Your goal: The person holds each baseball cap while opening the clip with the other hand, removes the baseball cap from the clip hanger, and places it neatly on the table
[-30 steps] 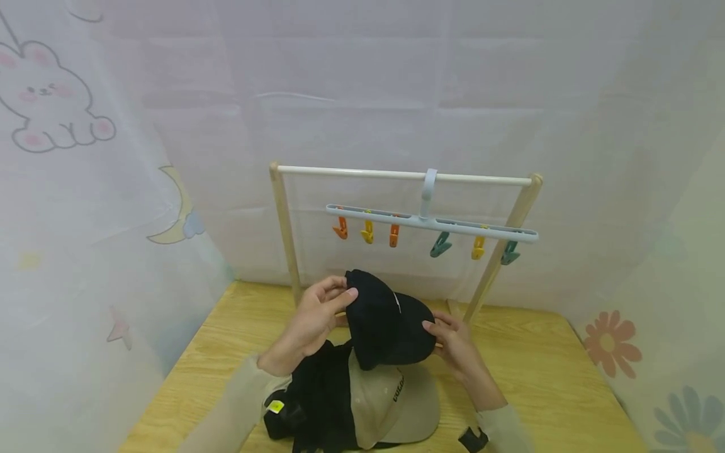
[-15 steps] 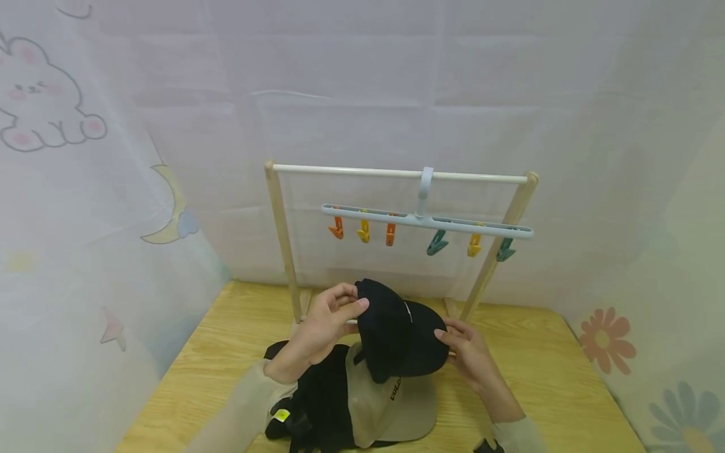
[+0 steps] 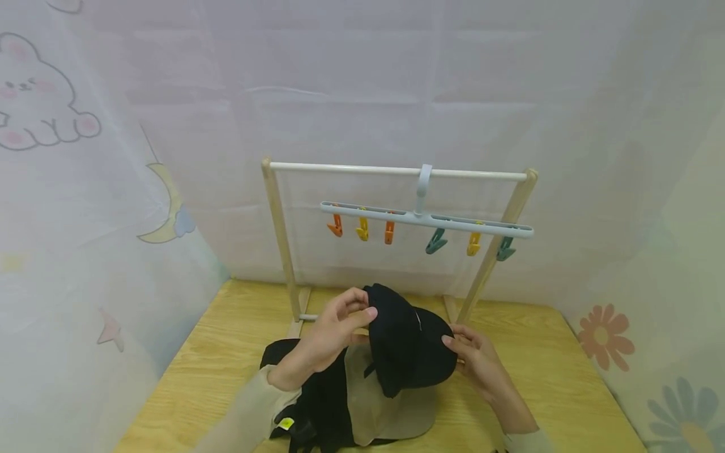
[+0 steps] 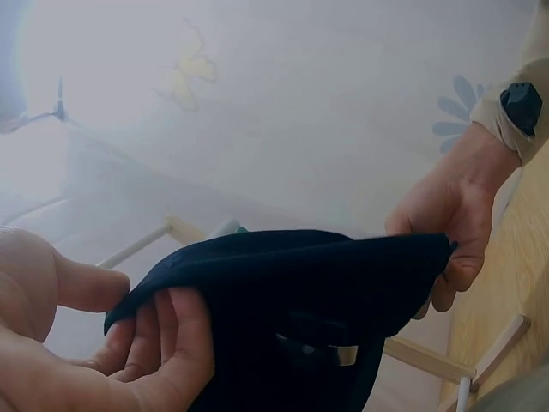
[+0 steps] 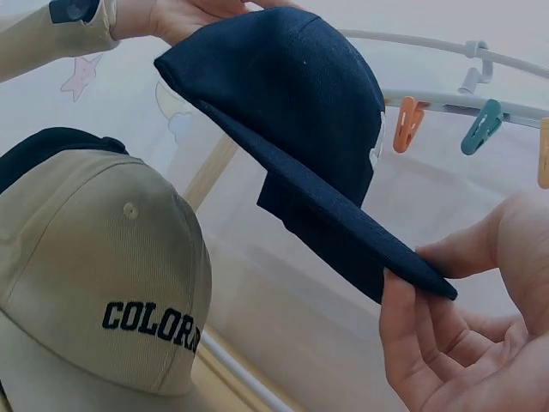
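Observation:
Both hands hold up a black baseball cap (image 3: 396,343) in front of the rack. My left hand (image 3: 334,330) pinches the rear edge of its crown, thumb on one side and fingers on the other. The brim is pinched at its front edge by my right hand (image 3: 478,358). In the right wrist view the cap (image 5: 283,112) is tilted, with the brim sloping down toward the right thumb and fingers. Below it lies a beige cap (image 5: 111,257) with dark lettering on its front, partly covered by the black cap in the head view. Black fabric (image 3: 323,396) lies beside the beige cap.
A wooden rack with a white rail (image 3: 351,168) stands at the back of the table (image 3: 527,377). From the rail hangs a light blue hanger (image 3: 419,218) with several coloured clips, including an orange clip (image 3: 335,225) and a green clip (image 3: 436,241). Printed curtains surround the table.
Both hands have carried the black cap slightly right and down in the head view, keeping their hold at crown and brim. The hanger and the beige cap stay in place.

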A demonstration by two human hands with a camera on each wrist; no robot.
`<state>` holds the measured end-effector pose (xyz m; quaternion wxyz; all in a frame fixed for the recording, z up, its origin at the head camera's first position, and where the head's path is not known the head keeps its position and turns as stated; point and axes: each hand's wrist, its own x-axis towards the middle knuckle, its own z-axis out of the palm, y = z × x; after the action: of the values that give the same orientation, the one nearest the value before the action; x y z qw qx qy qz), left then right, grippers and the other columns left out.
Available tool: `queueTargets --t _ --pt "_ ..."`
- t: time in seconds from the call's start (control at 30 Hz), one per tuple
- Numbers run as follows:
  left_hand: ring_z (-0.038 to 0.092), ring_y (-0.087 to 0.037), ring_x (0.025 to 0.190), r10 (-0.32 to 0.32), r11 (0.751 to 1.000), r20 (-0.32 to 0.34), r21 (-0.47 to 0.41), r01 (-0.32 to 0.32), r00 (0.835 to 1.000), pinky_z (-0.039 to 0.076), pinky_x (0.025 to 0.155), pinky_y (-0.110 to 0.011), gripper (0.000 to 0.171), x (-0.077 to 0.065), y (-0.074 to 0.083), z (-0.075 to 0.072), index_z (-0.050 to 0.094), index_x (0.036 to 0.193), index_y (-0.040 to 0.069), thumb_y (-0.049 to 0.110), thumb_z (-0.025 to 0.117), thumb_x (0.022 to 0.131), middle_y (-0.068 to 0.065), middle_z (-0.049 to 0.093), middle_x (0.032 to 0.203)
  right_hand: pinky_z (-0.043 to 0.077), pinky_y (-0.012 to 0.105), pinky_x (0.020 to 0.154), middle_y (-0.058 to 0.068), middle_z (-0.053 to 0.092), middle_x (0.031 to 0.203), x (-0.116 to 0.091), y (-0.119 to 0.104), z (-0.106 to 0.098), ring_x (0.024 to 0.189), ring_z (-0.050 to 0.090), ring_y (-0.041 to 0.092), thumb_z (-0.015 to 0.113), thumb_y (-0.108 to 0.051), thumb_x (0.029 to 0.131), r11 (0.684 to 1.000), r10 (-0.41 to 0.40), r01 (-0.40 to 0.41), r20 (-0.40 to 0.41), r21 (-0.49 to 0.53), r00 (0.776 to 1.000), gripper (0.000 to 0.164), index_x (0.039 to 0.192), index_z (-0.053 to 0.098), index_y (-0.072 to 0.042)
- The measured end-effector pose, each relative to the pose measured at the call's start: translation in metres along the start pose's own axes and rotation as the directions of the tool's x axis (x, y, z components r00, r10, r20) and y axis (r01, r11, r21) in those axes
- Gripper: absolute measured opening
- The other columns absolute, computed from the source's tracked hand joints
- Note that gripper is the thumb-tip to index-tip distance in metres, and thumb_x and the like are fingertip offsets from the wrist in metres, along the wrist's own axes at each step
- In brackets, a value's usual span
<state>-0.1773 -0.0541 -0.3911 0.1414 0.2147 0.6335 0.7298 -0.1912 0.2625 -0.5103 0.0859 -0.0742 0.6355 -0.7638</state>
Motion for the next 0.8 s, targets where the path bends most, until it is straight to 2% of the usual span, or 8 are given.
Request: queueTargets --t 0.17,0.37,0.6,0.8 --pt "0.064 -0.015 0.093 -0.010 0.999 0.043 0.041 0.008 0.999 0.061 0.080 -0.034 0.020 0.000 -0.002 0.003 0.048 0.126 0.001 0.013 0.055 0.112 -0.002 0.054 0.109 0.062 0.029 0.076 -0.008 0.074 0.102 -0.006 0.006 -0.009 0.089 0.073 0.009 0.057 -0.012 0.110 1.000 -0.011 0.011 0.014 0.019 1.000 0.010 0.120 0.060 -0.011" --pt "0.068 -0.018 0.095 -0.023 0.998 0.075 0.063 0.018 0.997 0.063 0.081 -0.035 0.022 0.001 -0.009 0.006 0.049 0.127 -0.002 0.014 0.054 0.113 -0.001 0.060 0.106 0.062 0.027 0.076 -0.008 0.073 0.107 -0.013 0.011 -0.017 0.090 0.072 0.008 0.055 -0.014 0.112 1.000 -0.014 0.013 0.007 0.028 1.000 0.014 0.120 0.067 -0.013" --pt "0.069 -0.019 0.094 -0.071 0.995 0.070 0.072 0.066 0.995 0.064 0.082 -0.037 0.023 0.004 -0.018 0.009 0.051 0.128 -0.002 0.013 0.057 0.112 -0.004 0.062 0.110 0.062 0.029 0.076 -0.006 0.072 0.103 -0.020 0.017 -0.022 0.089 0.072 0.011 0.055 -0.015 0.112 1.000 0.012 -0.011 0.013 -0.020 1.000 0.014 0.121 0.064 -0.009" --pt "0.067 -0.018 0.093 -0.093 0.991 0.074 0.103 0.085 0.993 0.066 0.082 -0.043 0.022 0.003 -0.025 0.009 0.054 0.127 -0.003 0.011 0.058 0.111 -0.009 0.059 0.115 0.063 0.032 0.078 -0.007 0.074 0.102 -0.025 0.027 -0.023 0.090 0.073 0.011 0.056 -0.017 0.112 0.997 0.067 -0.066 0.008 -0.037 0.998 0.014 0.120 0.065 -0.010"
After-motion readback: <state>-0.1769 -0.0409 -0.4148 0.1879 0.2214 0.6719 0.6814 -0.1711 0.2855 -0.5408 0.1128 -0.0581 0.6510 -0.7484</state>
